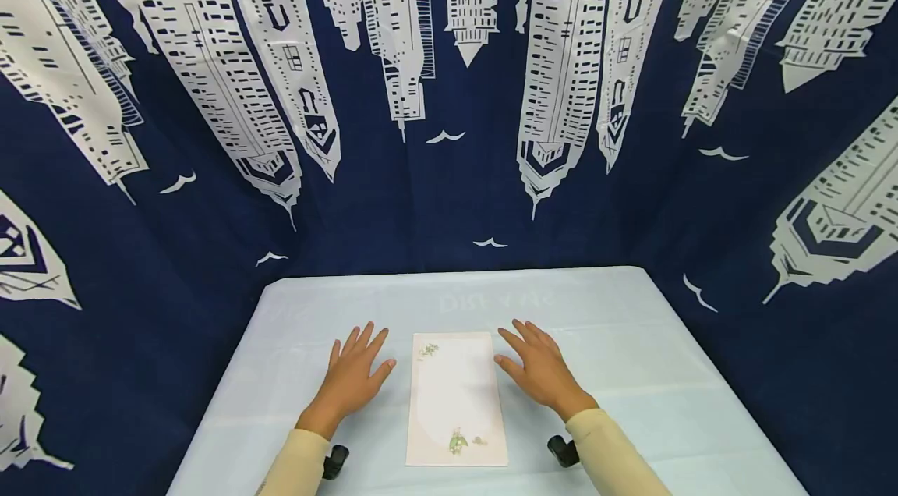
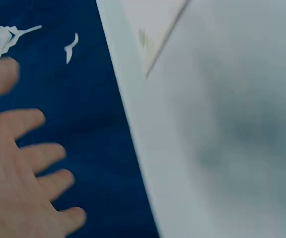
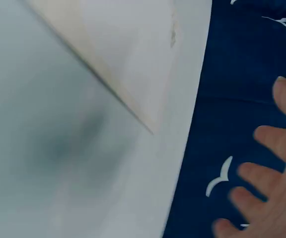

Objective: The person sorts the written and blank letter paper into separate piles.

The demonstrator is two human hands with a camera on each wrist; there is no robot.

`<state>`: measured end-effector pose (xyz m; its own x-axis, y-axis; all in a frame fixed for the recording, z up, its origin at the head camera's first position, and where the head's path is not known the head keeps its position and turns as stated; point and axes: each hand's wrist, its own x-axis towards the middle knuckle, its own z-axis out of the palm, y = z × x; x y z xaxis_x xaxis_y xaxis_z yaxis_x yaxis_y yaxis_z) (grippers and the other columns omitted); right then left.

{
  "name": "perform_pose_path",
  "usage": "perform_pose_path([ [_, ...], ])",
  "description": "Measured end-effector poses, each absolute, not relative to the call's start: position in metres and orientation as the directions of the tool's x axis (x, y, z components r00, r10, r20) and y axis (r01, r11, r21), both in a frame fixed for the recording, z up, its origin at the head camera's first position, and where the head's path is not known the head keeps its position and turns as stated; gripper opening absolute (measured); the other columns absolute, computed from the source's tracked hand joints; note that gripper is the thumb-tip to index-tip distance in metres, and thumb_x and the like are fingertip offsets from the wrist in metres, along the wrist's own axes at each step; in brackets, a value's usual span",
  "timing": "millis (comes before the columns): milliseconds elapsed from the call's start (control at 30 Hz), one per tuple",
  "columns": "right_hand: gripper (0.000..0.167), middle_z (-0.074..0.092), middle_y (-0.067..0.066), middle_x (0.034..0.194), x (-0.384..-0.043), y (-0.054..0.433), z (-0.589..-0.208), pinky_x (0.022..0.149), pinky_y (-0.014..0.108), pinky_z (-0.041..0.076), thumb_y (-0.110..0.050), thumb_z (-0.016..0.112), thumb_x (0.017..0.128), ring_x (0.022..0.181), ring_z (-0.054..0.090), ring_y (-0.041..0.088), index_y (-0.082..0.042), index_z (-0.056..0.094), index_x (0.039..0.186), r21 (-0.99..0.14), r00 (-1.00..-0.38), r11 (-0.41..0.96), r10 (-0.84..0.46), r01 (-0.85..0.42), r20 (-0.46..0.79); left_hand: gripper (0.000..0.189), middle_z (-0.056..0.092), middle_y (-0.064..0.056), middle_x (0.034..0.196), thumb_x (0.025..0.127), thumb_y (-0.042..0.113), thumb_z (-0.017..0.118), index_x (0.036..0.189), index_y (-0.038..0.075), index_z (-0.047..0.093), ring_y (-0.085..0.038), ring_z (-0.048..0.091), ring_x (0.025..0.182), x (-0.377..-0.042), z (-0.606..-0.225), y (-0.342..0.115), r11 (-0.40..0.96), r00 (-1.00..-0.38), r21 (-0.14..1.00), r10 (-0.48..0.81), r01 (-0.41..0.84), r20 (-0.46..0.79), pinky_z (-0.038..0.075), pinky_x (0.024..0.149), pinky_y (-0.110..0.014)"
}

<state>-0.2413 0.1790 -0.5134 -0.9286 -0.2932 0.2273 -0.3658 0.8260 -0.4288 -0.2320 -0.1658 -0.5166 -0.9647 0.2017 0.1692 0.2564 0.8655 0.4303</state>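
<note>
- Writing: faint pale lettering (image 1: 494, 302) on the bench (image 1: 659, 379), beyond both hands near the far edge; too faint to read for sure.
- Pale pink rectangular paper sheet or pad with white centre (image 1: 456, 395): flat on the bench, between the hands, right of left hand, left of right hand. Small green drawing (image 1: 428, 351) at its far corner on the left-hand side, another green drawing (image 1: 458, 442) on its near part; details too small to tell.
- Left hand (image 1: 353, 377): fingers spread, holding nothing, apart from the sheet.
- Right hand (image 1: 539, 367): fingers extended, thumb apart, holding nothing; thumb tip just beside the sheet's edge, contact can't be told.
- Black devices (image 1: 336, 462) at both wrists, below cream-yellow sleeves (image 1: 617, 449).
- Navy cloth with white upside-down skyscrapers and gulls (image 1: 414, 200): beyond the hands, around the white-covered bench.
</note>
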Motion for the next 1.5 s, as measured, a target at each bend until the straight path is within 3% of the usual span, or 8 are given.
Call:
perform_pose_path([
  [200,0.06,0.052,0.026,0.144,-0.231,0.171,-0.531,0.108,0.063,0.037,-0.04,0.063,0.099,0.134,0.046,0.047,0.001,0.054,0.143,-0.631,-0.98,0.768,-0.192,-0.11,-0.062,0.051,0.052,-0.027,0.144,0.1,0.03,0.062,0.142,0.001,0.056,-0.048,0.047,0.134,-0.22,-0.543,-0.14,0.777,-0.994,0.622,0.104,0.101,0.032,0.036,0.107,-0.065],
  [367,0.054,0.065,0.028,0.122,-0.225,0.163,-0.543,0.093,0.059,0.05,-0.031,0.065,0.098,0.113,0.062,0.045,0.009,0.056,0.134,-0.659,-0.987,0.752,-0.094,0.014,-0.129,0.041,0.069,-0.025,0.117,0.099,0.026,0.063,0.129,-0.002,0.064,-0.044,0.065,0.11,-0.215,-0.562,-0.122,0.718,-1.0,0.696,-0.016,-0.008,0.005,0.05,0.091,-0.06],
  [533,0.053,0.067,0.027,0.111,-0.22,0.156,-0.554,0.088,0.057,0.053,-0.027,0.066,0.096,0.106,0.065,0.043,0.013,0.057,0.129,-0.674,-0.989,0.737,-0.06,0.048,-0.137,0.043,0.07,-0.027,0.112,0.097,0.025,0.064,0.127,-0.005,0.063,-0.046,0.066,0.108,-0.209,-0.572,-0.109,0.718,-0.999,0.696,-0.043,-0.026,0.007,0.051,0.09,-0.06],
  [733,0.053,0.065,0.032,0.115,-0.213,0.144,-0.562,0.088,0.058,0.053,-0.024,0.067,0.095,0.107,0.064,0.047,0.014,0.056,0.13,-0.695,-0.991,0.717,-0.049,0.049,-0.121,0.046,0.068,-0.029,0.118,0.097,0.023,0.064,0.132,-0.006,0.06,-0.049,0.062,0.114,-0.202,-0.574,-0.098,0.711,-0.999,0.703,-0.047,-0.026,0.01,0.048,0.096,-0.061],
  [1000,0.05,0.067,0.028,0.114,-0.206,0.135,-0.565,0.092,0.057,0.051,-0.022,0.068,0.095,0.108,0.065,0.044,0.012,0.057,0.13,-0.681,-0.995,0.732,-0.046,0.024,-0.084,0.044,0.066,-0.027,0.123,0.096,0.022,0.066,0.131,-0.005,0.062,-0.048,0.061,0.116,-0.197,-0.577,-0.091,0.706,-0.999,0.708,-0.009,0.025,0.045,0.047,0.098,-0.061],
  [1300,0.051,0.061,0.031,0.129,-0.2,0.131,-0.571,0.101,0.06,0.044,-0.023,0.069,0.094,0.122,0.056,0.05,0.011,0.059,0.131,-0.677,-0.995,0.735,-0.091,-0.04,-0.039,0.036,0.067,-0.024,0.124,0.092,0.012,0.07,0.125,-0.003,0.067,-0.044,0.062,0.117,-0.19,-0.578,-0.087,0.709,-0.991,0.701,-0.024,0.075,0.13,0.048,0.098,-0.058],
  [1400,0.044,0.067,0.026,0.119,-0.198,0.131,-0.573,0.095,0.057,0.05,-0.019,0.072,0.092,0.111,0.064,0.043,0.007,0.063,0.127,-0.682,-0.997,0.728,-0.071,-0.071,0.028,0.031,0.071,-0.018,0.107,0.087,0.002,0.073,0.118,0.0,0.07,-0.036,0.069,0.1,-0.188,-0.582,-0.086,0.707,-0.977,0.697,-0.043,0.119,0.211,0.055,0.086,-0.048],
  [1500,0.035,0.07,0.016,0.106,-0.2,0.131,-0.577,0.082,0.045,0.058,-0.009,0.075,0.088,0.095,0.07,0.032,0.005,0.067,0.119,-0.741,-0.995,0.667,-0.01,-0.081,0.1,0.031,0.069,-0.009,0.093,0.081,-0.008,0.073,0.11,0.001,0.071,-0.021,0.065,0.079,-0.19,-0.587,-0.086,0.66,-0.958,0.741,-0.119,0.122,0.263,0.055,0.068,-0.034],
])
